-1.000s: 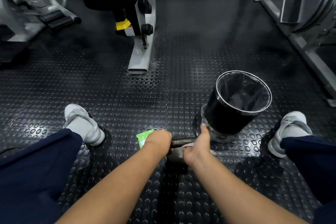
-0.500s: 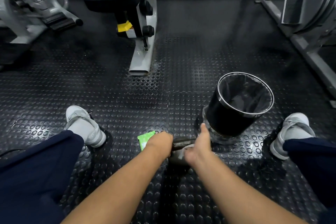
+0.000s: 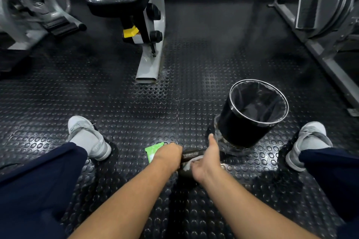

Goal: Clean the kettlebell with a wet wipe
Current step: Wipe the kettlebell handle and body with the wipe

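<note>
In the lower centre of the frame, a dark kettlebell (image 3: 189,163) is seen on the studded black floor (image 3: 126,106), mostly hidden by both hands. Its handle is gripped by the closed left hand (image 3: 168,155). A white wet wipe (image 3: 191,163) is pressed onto the kettlebell by the right hand (image 3: 207,163), thumb raised. A green packet (image 3: 153,150) lies just left of the left hand. A black lined bin (image 3: 250,114) stands right of centre, near the right hand.
</note>
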Tool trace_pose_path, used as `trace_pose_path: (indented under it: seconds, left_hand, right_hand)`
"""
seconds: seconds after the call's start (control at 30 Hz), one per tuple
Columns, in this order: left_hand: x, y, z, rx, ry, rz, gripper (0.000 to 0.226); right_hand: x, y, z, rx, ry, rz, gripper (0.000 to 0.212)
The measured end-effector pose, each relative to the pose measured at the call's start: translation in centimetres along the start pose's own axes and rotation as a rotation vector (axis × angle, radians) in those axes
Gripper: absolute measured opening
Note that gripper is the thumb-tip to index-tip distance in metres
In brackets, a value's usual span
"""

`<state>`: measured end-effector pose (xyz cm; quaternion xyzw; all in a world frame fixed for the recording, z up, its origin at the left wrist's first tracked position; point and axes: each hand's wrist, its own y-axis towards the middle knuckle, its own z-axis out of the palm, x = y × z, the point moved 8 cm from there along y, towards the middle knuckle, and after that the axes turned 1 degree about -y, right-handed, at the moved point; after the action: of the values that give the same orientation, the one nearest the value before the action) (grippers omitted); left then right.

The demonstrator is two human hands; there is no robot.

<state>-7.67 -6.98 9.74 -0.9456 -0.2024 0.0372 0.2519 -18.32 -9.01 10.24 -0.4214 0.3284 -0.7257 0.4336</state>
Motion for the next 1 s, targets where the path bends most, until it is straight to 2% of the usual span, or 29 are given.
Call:
trace_pose_path:
  seconds: [0.13,0.3,0.43,0.5,0.6,0.77,0.9,1.0]
  left_hand:
    - [0.3,-0.3,-0.1,-0.014,-0.005,-0.014,0.025]
    - [0.1,-0.5,0.3,0.009,-0.015,-0.007,0.024]
    - [0.0,-0.2,0.6,0.012,-0.03,-0.009,0.025]
    - [0.1,-0.2,0.6,0.004,-0.027,-0.009,0.021]
    - [0.4,-0.3,0.8,0.005,-0.06,-0.01,0.018]
    - [0.6,-0.5,0.8,0.009,-0.119,-0.005,0.018]
    - [0.4,-0.5,0.7,0.003,-0.092,0.005,0.012]
    - [0.4,-0.6,0.7,-0.016,-0.073,-0.015,0.021]
  right_hand:
    - [-1.5,1.0,-0.6,0.011,0.005,0.011,0.069]
    - [0.8,4.3,-4.7,-0.043,0.235,-0.03,0.089]
    - [-0.4,4.3,-4.1,-0.02,0.176,-0.114,0.082]
    - [-2.2,3.6,-2.8,0.005,0.119,-0.099,0.078]
    - [-3.1,3.9,-2.7,0.057,0.115,-0.054,0.088]
    - [0.7,5.9,-4.6,0.038,0.34,-0.11,0.101]
    - [-1.7,5.1,-2.9,0.047,0.179,-0.126,0.089]
    - [-4.0,4.5,-2.2,0.082,0.071,-0.084,0.087]
